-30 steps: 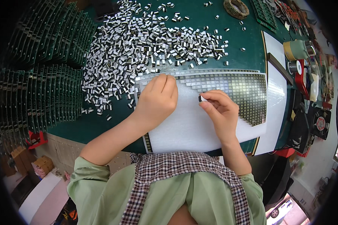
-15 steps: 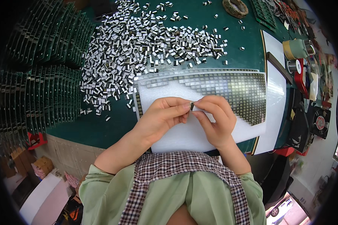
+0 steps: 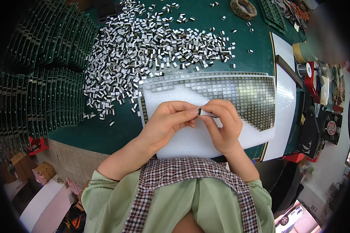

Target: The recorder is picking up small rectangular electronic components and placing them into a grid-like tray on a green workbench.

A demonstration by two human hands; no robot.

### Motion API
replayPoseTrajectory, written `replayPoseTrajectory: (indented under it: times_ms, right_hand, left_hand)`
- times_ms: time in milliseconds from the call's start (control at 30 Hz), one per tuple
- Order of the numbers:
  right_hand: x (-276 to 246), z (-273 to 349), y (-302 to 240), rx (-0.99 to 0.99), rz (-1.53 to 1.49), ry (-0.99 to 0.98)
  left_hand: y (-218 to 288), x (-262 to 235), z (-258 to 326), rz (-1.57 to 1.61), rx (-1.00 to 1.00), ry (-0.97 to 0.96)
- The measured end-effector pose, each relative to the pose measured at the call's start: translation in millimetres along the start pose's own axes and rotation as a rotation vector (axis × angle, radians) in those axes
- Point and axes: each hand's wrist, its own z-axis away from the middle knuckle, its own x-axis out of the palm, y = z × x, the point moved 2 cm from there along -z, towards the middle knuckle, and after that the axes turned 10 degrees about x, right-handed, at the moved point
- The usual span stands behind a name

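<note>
While your right hand [image 3: 224, 126] pinches the small block [image 3: 207, 113], its dark end [image 3: 199, 112] faces your left hand [image 3: 169, 120].
Left fingertips [image 3: 193, 111] meet there; I can't tell their hold.

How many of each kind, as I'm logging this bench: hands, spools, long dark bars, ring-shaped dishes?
Hands: 2 (left hand, right hand)
Spool: 1
Long dark bar: 1
Ring-shaped dish: 1
Total: 5
The pile of small pieces overlaps too much to count, so it is left out.
</note>
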Motion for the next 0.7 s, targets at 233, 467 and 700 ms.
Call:
replayPoseTrajectory:
  times_ms: [233,467,700]
  right_hand:
    - [1,-1,1,-0.124,0.098,0.02]
    - [1,-1,4,-0.174,0.13,-0.014]
    - [2,0,1,-0.065,0.075,-0.107]
  left_hand:
    - [0,0,0,-0.027,-0.011,0.015]
    - [4,10,1,-0.45,0.209,0.034]
    - [17,5,4,-0.806,0.234,-0.024]
